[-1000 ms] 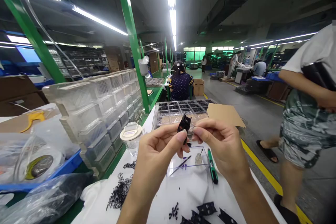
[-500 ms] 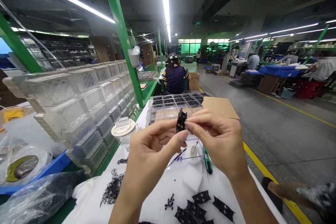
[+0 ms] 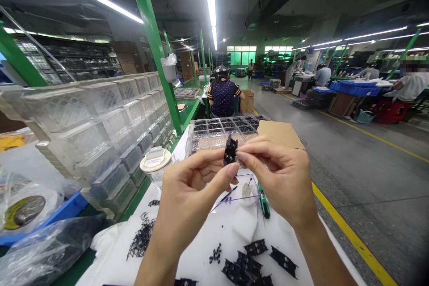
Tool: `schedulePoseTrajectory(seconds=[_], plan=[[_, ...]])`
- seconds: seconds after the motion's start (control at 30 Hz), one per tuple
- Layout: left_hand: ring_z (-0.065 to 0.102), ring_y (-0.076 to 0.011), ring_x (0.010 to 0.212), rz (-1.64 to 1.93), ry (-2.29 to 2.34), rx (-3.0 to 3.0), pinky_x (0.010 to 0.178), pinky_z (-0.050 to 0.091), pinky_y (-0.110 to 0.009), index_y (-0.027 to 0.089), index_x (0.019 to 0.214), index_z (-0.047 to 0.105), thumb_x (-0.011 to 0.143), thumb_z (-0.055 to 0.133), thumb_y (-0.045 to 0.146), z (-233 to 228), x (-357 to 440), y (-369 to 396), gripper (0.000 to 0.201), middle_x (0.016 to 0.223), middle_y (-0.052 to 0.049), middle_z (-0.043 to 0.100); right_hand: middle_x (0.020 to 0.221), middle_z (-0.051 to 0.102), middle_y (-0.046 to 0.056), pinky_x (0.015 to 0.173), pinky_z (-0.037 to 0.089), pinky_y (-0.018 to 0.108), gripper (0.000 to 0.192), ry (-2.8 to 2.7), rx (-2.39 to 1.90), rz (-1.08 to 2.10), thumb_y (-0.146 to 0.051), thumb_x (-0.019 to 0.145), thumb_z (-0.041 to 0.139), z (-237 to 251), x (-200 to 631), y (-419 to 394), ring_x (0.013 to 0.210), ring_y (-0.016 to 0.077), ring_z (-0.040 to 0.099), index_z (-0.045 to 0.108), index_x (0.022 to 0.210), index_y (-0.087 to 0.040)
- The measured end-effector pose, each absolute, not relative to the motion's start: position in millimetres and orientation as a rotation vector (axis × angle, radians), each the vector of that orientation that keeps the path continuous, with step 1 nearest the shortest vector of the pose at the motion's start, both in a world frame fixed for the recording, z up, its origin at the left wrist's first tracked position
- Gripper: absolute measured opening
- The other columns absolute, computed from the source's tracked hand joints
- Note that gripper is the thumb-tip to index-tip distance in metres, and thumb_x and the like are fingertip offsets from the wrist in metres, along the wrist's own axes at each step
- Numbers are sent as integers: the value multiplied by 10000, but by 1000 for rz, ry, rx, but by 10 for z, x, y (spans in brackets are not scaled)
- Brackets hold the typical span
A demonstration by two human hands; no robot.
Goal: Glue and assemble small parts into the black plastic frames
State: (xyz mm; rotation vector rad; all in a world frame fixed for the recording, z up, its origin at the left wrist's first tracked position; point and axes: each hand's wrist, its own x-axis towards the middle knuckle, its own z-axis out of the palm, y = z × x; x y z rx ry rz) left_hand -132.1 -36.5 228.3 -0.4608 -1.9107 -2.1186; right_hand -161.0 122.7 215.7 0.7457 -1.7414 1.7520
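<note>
Black plastic bracket [image 3: 230,150] sat upright, pinched between both hands above the bench [image 3: 208,241]. Left hand [image 3: 191,192] held it from below and left, thumb and forefinger closed narrow on its lower edge. Right hand [image 3: 281,174] closed on its right side, fingertips [image 3: 241,157] touching the part; whether a tiny piece sat under them could not be told.

Largest first: stack of clear trays [image 3: 100,129] stood well left of the grip. Compartment tray [image 3: 221,132] lay just behind the grip, cardboard sheet [image 3: 279,134] beside it to the right. Clear plastic bag [image 3: 47,250] lay far lower left. White-lidded jar [image 3: 156,161] stood left of the grip. Clear acrylic plate [image 3: 248,187] sat directly under the grip with a small vial [image 3: 247,190] on it; green pen tool [image 3: 264,201] lay just right of that. Loose black brackets [image 3: 254,261] and small black bits [image 3: 140,237] lay below the grip, nearer the person. Seated co-worker [image 3: 223,96] was well behind.

Risk, as a judgement: the pinch was light and on the edges only, so a twist or too much push from the right fingertips could flip the bracket out and drop it among the loose parts, or misseat whatever was being pressed in.

Against half a second earlier: the hands and bracket held nearly the same pose, shifted slightly lower; the passer-by's leg at lower right was gone.
</note>
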Motion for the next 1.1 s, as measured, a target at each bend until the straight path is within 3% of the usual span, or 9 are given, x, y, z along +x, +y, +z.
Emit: schedulePoseTrajectory(seconds=[0.3, 0.63, 1.1], plan=[[710, -99, 630, -2132, -1870, -420, 570, 589, -112, 249, 911, 852, 834, 859, 207, 2314, -1310, -337, 88, 726, 10, 756, 911, 751, 25, 771, 592, 280, 120, -1783, 721, 1744, -110, 916, 719, 2171, -1613, 1232, 879, 173, 713, 782, 880, -205], [705, -85, 637, -1989, -1948, -454, 618, 598, -113, 343, 956, 851, 819, 866, 168, 2315, -1295, -364, 222, 714, 53, 749, 919, 743, 20, 758, 597, 252, 112, -1796, 721, 1609, -111, 935, 697, 2170, -1595, 1217, 880, 153, 708, 764, 892, -190], [746, -128, 662, -1780, -1881, -320, 651, 641, -165, 239, 987, 837, 780, 895, 217, 2212, -1322, -281, 216, 799, 20, 807, 924, 744, 37, 762, 579, 323, 167, -1688, 740, 1510, -87, 940, 655, 2088, -1663, 1112, 884, 196, 707, 746, 918, -225]])
